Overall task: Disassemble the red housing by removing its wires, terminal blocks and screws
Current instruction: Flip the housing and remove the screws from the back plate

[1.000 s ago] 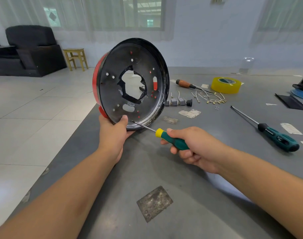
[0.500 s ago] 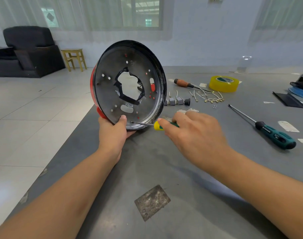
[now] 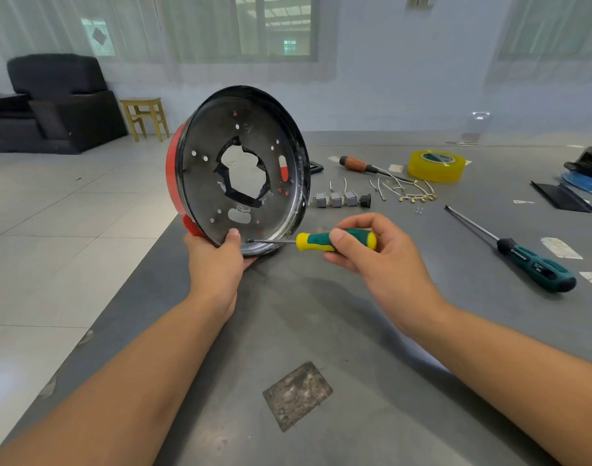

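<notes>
We're propping the red housing (image 3: 240, 169) on edge at frame centre on the bench (image 3: 355, 331), left hand (image 3: 217, 260) gripping its stiff, slick-looking rim, right hand (image 3: 368, 250) pinching the screwdriver (image 3: 321, 241), tip at a btm screw.

Bright window daylight, soft shadows, wide-angle edge distortion

A plain workroom rather than a fitted workshop — a grey worktable (image 3: 321, 314) strewn with screwdrivers (image 3: 510, 248), a roll of yellow tape (image 3: 436, 165) and loose wires (image 3: 405, 190). Far left stand a black armchair (image 3: 52, 102) and a wooden stool (image 3: 146, 117) on pale tiled floor (image 3: 52, 247) — curtained windows (image 3: 240, 28) behind.
</notes>
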`<state>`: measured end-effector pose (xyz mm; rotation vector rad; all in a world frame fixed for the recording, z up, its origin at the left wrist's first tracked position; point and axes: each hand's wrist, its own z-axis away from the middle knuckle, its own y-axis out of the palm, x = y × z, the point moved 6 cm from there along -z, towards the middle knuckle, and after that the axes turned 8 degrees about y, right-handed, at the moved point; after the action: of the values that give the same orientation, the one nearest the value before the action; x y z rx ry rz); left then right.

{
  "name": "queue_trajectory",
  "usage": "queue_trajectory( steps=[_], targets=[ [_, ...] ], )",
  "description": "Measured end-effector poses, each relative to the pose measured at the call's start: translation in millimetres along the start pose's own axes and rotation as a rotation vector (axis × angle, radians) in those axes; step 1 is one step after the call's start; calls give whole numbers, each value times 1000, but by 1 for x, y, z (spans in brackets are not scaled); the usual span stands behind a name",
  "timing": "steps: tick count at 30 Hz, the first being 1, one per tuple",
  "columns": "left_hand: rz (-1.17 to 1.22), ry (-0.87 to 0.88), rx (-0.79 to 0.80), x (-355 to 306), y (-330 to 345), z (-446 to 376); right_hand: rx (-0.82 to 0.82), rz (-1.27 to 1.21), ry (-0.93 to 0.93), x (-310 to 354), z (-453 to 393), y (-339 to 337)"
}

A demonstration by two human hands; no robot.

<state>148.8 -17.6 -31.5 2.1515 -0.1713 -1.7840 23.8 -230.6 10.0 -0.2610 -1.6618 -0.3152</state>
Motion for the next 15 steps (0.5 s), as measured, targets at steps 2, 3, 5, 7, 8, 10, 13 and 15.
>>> queue_trajectory(
  steps=[2,3,5,7,8,10,13,15],
  targets=[
    [-5,-1,6,-2,0,1,5,158,13,-2,2,2],
    [-7,0,8,-2,1,2,1,274,1,-1,3,3],
    [1,-6,19,-2,2,2,-60,552,-110,9,4,-1],
    [6,-16,33,-2,3,2,-119,753,-273,22,4,-4],
    [2,-15,40,-2,3,2,-107,808,-352,28,5,-3],
    [-11,-5,53,-2,5,2,-41,923,-559,38,12,6],
    [-16,-4,62,-3,6,3,-22,1035,-795,43,25,11],
    [-19,-10,65,-3,6,3,-105,1100,-796,45,25,8]
  ],
)
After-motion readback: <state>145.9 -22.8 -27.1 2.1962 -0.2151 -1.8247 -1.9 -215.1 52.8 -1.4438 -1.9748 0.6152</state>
